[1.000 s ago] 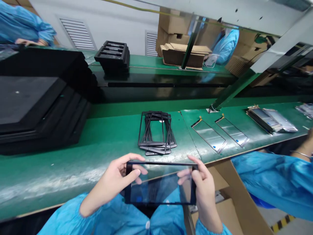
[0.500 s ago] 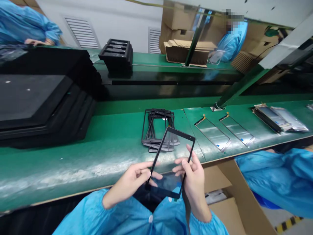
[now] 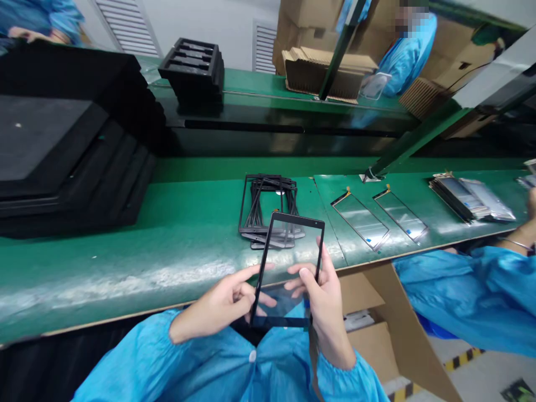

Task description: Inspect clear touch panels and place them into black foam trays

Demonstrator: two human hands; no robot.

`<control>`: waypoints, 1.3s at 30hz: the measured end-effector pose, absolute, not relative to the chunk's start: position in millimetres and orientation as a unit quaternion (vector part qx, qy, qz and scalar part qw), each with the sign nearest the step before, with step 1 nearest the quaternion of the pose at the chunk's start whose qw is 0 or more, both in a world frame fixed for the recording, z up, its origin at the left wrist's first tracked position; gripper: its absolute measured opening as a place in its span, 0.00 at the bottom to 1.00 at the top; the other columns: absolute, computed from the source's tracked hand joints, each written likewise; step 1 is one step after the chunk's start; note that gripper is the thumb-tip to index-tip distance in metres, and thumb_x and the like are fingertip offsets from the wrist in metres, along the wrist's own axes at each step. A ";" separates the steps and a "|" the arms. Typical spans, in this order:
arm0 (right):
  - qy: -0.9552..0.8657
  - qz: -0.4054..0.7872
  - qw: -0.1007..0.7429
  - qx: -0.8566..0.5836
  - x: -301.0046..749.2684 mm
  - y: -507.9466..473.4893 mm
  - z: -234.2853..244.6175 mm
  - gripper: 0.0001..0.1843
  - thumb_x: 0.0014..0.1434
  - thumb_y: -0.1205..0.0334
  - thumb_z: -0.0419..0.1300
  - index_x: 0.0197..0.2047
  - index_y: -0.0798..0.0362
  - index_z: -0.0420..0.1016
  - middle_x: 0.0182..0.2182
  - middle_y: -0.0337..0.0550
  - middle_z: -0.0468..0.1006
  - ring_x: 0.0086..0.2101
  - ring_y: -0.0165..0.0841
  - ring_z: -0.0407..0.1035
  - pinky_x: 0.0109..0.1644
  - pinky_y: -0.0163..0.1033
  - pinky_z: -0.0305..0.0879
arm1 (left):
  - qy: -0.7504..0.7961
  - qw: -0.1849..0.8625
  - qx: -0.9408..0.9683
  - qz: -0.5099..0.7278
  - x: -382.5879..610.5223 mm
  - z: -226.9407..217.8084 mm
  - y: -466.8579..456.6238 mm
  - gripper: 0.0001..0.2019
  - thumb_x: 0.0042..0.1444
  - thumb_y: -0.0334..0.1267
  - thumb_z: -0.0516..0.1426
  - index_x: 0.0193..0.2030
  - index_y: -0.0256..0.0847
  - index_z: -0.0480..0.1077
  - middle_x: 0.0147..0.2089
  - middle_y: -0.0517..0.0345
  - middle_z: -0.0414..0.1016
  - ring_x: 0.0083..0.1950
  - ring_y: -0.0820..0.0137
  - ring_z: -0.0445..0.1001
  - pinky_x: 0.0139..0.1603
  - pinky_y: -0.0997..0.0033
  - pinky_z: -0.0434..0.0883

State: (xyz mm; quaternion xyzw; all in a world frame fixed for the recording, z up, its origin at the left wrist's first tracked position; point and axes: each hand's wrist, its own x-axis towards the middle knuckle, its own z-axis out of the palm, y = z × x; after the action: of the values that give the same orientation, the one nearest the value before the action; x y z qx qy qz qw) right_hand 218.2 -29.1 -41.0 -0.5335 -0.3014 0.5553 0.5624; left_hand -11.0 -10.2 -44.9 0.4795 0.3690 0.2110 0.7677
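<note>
A clear touchscreen panel with a black border (image 3: 288,323) is held up over the bench's front edge. My left hand (image 3: 232,301) grips its left side, thumb in front and fingers seen through the glass. On its right side, my right hand (image 3: 324,298) holds the edge, fingers behind. Just beyond the panel lies a loose pile of black rectangular frames (image 3: 247,230) on the green bench (image 3: 196,223). To the right, two clear glass panels (image 3: 362,220) with black edges and orange tabs lie flat, side by side.
Stacked black foam trays (image 3: 79,156) fill the left. More black trays (image 3: 192,67) and cardboard dividers (image 3: 326,72) stand on the back shelf. A green post (image 3: 419,139) rises at right, near stacked screens (image 3: 464,198). A co-worker's sleeve (image 3: 469,296) and an open carton (image 3: 406,324) are at lower right.
The panel has turned slightly more upright in my hands and shifted a little left. My view has tilted down somewhat. At far right, a co-worker's hand has come into view by the bench.
</note>
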 end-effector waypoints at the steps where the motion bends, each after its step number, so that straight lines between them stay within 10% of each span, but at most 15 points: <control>1: -0.300 0.554 0.563 -0.535 217.5 -29.6 -40.4 0.54 0.64 0.54 0.70 0.81 0.49 0.39 0.35 0.43 0.87 0.26 0.35 0.83 0.24 0.31 0.73 | 0.371 0.770 0.475 0.209 -10.6 -42.8 -9.7 0.35 0.70 0.40 0.58 0.80 0.38 0.52 0.43 0.41 0.87 0.47 0.56 0.85 0.44 0.64 0.78; 9: -0.275 0.541 0.596 -0.526 212.3 -30.4 -42.7 0.56 0.63 0.54 0.70 0.81 0.50 0.39 0.33 0.42 0.87 0.24 0.35 0.83 0.24 0.31 0.74 | 0.346 0.795 0.442 0.230 -7.7 -36.1 -11.3 0.42 0.60 0.29 0.63 0.79 0.46 0.55 0.63 0.36 0.80 0.55 0.56 0.85 0.53 0.63 0.76; 22: -0.235 0.550 0.604 -0.527 206.6 -30.9 -56.8 0.57 0.61 0.50 0.73 0.81 0.46 0.43 0.33 0.39 0.86 0.23 0.33 0.82 0.23 0.30 0.74 | 0.350 0.785 0.445 0.253 -5.6 -43.5 -12.6 0.46 0.52 0.22 0.63 0.77 0.43 0.53 0.62 0.33 0.81 0.53 0.54 0.86 0.44 0.70 0.75; 34: -0.220 0.565 0.602 -0.519 204.4 -36.1 -51.6 0.59 0.56 0.46 0.77 0.80 0.47 0.50 0.31 0.38 0.85 0.19 0.30 0.76 0.18 0.28 0.67 | 0.309 0.754 0.474 0.335 -3.1 -72.7 -27.4 0.38 0.63 0.42 0.68 0.76 0.46 0.59 0.47 0.40 0.85 0.37 0.60 0.86 0.41 0.65 0.78; 39: -0.246 0.548 0.597 -0.532 195.1 -42.4 -45.1 0.58 0.56 0.46 0.76 0.79 0.48 0.50 0.31 0.40 0.86 0.20 0.33 0.79 0.19 0.28 0.67 | 0.312 0.739 0.457 0.385 -0.8 -48.2 -11.6 0.35 0.63 0.46 0.67 0.74 0.45 0.64 0.66 0.31 0.75 0.59 0.50 0.82 0.53 0.58 0.79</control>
State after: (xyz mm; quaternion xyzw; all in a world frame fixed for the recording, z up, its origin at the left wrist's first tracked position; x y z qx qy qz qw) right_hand 195.1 -42.4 -45.1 -0.5316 -0.2458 0.5483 0.5970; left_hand -0.8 -11.6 -48.2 0.4568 0.3116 0.3855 0.7387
